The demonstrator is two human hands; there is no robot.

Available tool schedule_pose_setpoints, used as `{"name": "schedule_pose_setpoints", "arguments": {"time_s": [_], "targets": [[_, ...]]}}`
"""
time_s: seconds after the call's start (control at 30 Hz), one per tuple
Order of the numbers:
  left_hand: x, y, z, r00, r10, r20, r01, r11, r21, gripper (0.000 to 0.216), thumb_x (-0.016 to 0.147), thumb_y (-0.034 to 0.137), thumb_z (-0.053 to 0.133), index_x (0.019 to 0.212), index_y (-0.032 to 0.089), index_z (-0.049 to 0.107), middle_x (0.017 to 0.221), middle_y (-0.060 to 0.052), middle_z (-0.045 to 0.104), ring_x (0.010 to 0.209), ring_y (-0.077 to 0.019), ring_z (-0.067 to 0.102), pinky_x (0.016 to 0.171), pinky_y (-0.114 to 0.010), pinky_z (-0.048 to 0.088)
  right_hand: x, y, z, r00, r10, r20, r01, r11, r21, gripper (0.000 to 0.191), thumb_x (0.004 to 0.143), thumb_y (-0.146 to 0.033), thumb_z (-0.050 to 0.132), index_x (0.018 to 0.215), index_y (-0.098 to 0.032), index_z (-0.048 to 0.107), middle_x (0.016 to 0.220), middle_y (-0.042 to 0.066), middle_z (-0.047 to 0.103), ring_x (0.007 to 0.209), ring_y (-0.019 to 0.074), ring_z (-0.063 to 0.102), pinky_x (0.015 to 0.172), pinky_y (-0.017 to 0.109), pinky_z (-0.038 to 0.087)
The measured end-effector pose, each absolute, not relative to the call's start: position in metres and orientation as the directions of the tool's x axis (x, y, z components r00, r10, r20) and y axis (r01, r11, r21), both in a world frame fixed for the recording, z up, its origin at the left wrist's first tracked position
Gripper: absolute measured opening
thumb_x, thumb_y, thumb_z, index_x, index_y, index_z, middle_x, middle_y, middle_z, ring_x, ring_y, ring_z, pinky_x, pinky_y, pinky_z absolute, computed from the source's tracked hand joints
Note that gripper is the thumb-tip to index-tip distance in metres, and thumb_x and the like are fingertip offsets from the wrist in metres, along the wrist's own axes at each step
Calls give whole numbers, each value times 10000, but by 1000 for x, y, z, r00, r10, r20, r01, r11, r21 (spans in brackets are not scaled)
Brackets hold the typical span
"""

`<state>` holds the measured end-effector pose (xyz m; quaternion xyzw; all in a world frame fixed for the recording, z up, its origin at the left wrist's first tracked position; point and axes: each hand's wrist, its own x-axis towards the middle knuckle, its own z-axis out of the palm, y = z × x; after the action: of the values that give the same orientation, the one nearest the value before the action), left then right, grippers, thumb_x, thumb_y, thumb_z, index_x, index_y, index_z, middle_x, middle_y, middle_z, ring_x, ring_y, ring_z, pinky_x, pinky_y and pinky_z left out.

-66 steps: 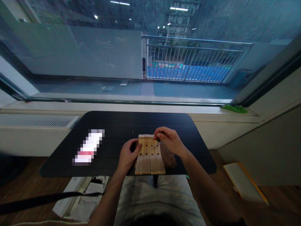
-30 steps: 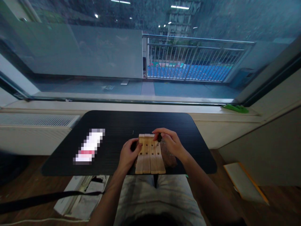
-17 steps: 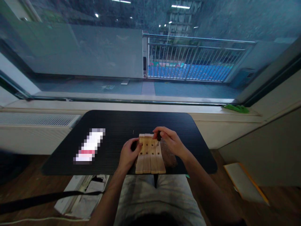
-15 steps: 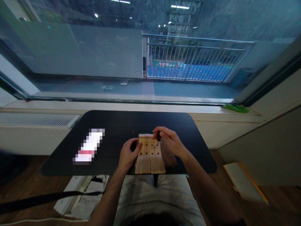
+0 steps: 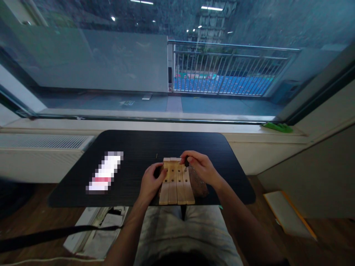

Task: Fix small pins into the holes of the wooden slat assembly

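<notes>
A piece made of several pale wooden slats [image 5: 173, 192] side by side, with two rows of dark holes, lies near the front edge of the black table. My left hand [image 5: 152, 181] grips its left edge, the thumb on top by the holes. In my right hand [image 5: 202, 167] is a small dark-handled screwdriver [image 5: 186, 161], pinched between thumb and fingers. Its tip points down at the upper hole of the rightmost slat; whether it sits in a screw is too small to tell. A brown, shiny wrapped bundle [image 5: 198, 184] shows beneath my right wrist.
Beyond the piece, a tiny thin pin or screw [image 5: 156, 155] lies on the black table [image 5: 133, 142]. A blurred-out white slab [image 5: 107, 171] rests at the left. Behind the table run a window sill [image 5: 155, 127] with a green cloth [image 5: 279, 128] and a radiator [image 5: 47, 142].
My right hand and the dark handle have shifted very slightly, the handle tilting a little. My left hand and the wooden piece have stayed in place.
</notes>
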<state>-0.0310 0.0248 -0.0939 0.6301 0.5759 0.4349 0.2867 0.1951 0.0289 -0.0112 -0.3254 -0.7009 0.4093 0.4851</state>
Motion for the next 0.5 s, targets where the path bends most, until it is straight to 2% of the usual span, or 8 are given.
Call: {"name": "schedule_pose_setpoints", "arguments": {"time_s": [0.5], "targets": [[-30, 24, -92, -44, 979, 199, 468, -156, 870, 378, 823, 483, 612, 1045, 193, 708, 1063, -96, 749, 1027, -279, 678, 965, -430, 514, 196, 30, -6, -315, 880, 355, 113, 406, -907, 182, 946, -313, 570, 973, -206, 715, 868, 27, 737, 822, 166, 667, 778, 302, 525]]}}
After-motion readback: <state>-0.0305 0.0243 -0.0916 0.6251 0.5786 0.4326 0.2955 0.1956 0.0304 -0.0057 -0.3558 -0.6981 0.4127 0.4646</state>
